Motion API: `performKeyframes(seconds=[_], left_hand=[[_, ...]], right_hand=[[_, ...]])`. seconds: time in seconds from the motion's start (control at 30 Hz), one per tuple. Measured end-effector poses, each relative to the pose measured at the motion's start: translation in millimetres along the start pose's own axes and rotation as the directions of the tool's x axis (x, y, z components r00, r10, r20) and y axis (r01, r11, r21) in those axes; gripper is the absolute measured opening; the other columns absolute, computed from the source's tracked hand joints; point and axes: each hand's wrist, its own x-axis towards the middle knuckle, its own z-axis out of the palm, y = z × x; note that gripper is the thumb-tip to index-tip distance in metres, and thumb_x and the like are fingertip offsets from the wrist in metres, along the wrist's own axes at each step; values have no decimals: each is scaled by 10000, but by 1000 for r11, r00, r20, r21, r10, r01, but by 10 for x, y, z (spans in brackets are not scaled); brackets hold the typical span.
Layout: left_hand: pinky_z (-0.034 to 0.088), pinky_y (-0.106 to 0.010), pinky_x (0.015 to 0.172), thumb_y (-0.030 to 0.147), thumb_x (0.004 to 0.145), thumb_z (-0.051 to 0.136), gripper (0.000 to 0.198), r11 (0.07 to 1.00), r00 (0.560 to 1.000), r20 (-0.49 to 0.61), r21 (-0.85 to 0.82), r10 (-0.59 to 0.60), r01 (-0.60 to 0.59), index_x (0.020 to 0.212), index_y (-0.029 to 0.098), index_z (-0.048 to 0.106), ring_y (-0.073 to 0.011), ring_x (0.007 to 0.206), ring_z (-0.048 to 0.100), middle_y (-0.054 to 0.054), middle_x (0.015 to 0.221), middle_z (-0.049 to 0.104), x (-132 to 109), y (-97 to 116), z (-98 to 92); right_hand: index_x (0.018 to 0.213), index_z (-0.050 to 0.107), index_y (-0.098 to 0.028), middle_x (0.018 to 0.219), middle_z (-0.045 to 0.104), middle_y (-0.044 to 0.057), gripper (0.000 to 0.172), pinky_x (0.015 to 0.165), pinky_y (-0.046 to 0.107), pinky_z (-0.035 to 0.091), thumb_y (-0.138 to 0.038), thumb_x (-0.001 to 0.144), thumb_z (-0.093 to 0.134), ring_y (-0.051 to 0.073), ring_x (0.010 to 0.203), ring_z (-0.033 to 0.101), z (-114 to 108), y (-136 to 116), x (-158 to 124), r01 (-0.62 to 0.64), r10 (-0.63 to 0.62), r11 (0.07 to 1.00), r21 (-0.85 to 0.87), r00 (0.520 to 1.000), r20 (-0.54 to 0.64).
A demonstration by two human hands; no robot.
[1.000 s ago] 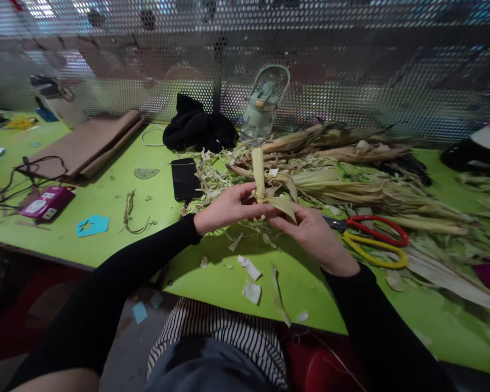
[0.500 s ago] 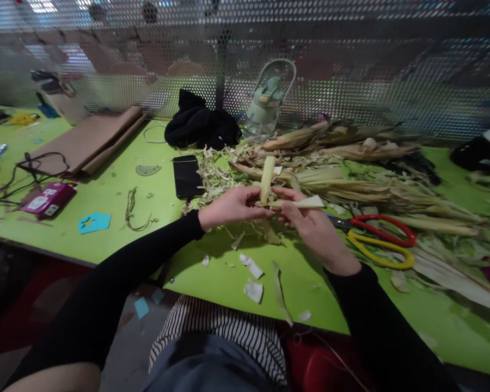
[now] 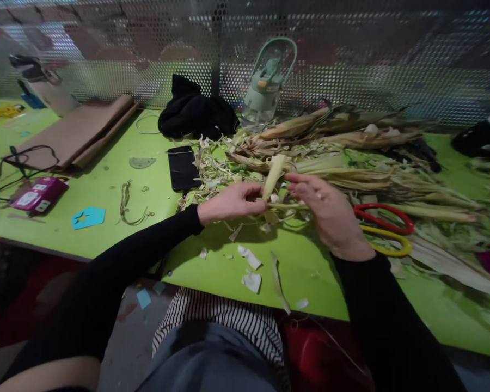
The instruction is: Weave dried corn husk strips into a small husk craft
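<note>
My left hand (image 3: 232, 200) pinches a folded strip of pale corn husk (image 3: 273, 175) that sticks up from its fingertips. My right hand (image 3: 329, 209) is beside it, fingers curled around the other end of the same husk strip, a ring on one finger. Both hands hover just above the green table (image 3: 106, 190), in front of a pile of dried corn husks (image 3: 351, 174). Red and yellow scissors (image 3: 386, 231) lie just right of my right hand, partly hidden by it.
A black phone (image 3: 182, 167) lies left of the husk scraps. Behind are a black cloth (image 3: 196, 115), a pale green water bottle (image 3: 267, 87), brown paper (image 3: 75, 133), and a perforated metal screen. A pink box (image 3: 36, 194), cables and a blue paper piece (image 3: 87, 217) sit at left.
The upright husk strip has tilted to the right, and the sideways end now lies lower between my hands. My right hand has turned over the strip. The view has shifted slightly.
</note>
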Motion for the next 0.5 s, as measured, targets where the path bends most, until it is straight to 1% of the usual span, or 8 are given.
performKeyframes(seconds=[0.03, 0.1, 0.17, 0.23, 0.3, 0.37, 0.43, 0.5], left_hand=[[404, -256, 682, 261, 839, 575, 155, 1000, 999, 40, 31, -9, 8, 936, 149, 620, -98, 710, 509, 3, 841, 604, -17, 16, 13], [382, -255, 662, 298, 883, 531, 165, 996, 996, 84, 94, -15, 7, 859, 157, 614, -95, 681, 482, 10, 798, 590, -50, 60, 36], [357, -254, 641, 387, 942, 479, 311, 991, 996, 91, 133, -5, -7, 756, 161, 583, -91, 640, 444, 17, 731, 561, -73, 98, 54], [355, -251, 640, 457, 965, 456, 408, 992, 995, 101, 123, 3, -16, 710, 160, 571, -88, 625, 441, 16, 697, 559, -80, 107, 78], [372, -247, 649, 485, 957, 481, 425, 997, 991, 135, 76, -15, 4, 713, 156, 592, -91, 643, 476, 3, 722, 605, -77, 81, 117], [377, -242, 643, 491, 944, 521, 423, 999, 983, 181, 30, -42, 38, 716, 149, 618, -90, 644, 488, -4, 732, 631, -72, 34, 168], [358, -233, 617, 485, 926, 579, 409, 998, 974, 220, -13, -60, 65, 716, 141, 644, -80, 615, 458, 9, 691, 612, -69, -9, 220], [352, -224, 605, 444, 920, 621, 353, 985, 967, 239, -126, -88, 121, 753, 136, 664, -69, 597, 443, 16, 692, 616, -65, -32, 258]], right_hand=[[1018, 762, -267, 985, 711, 32, 335, 809, 350, 494, -560, 867, 699, 212, 910, 635, 5, -26, -2, 1, 0, 999, -38, 999, 39], [821, 758, -242, 882, 684, 27, 298, 788, 347, 478, -539, 834, 736, 203, 842, 614, 44, -80, -17, 18, -14, 998, -55, 998, 66], [710, 716, -230, 774, 642, 14, 310, 732, 330, 467, -518, 817, 753, 179, 745, 577, 98, -113, -35, 38, -38, 999, -5, 999, 37], [705, 704, -229, 729, 623, 1, 296, 687, 312, 459, -500, 810, 761, 160, 690, 553, 144, -110, -49, 20, -20, 996, 85, 1000, -9], [720, 702, -227, 718, 615, -8, 274, 653, 297, 448, -480, 801, 771, 147, 667, 535, 172, -78, -59, 6, -1, 990, 143, 999, -35], [723, 698, -224, 712, 602, -13, 266, 636, 287, 439, -467, 795, 777, 140, 661, 523, 181, -37, -61, 16, -9, 988, 150, 999, -51], [730, 695, -220, 715, 599, -13, 261, 643, 285, 443, -460, 803, 770, 138, 670, 527, 169, -6, -53, 20, -15, 991, 131, 999, -35], [781, 701, -221, 753, 623, -2, 265, 661, 295, 459, -477, 846, 723, 146, 694, 551, 134, 7, -31, 9, -7, 994, 112, 1000, -21]])
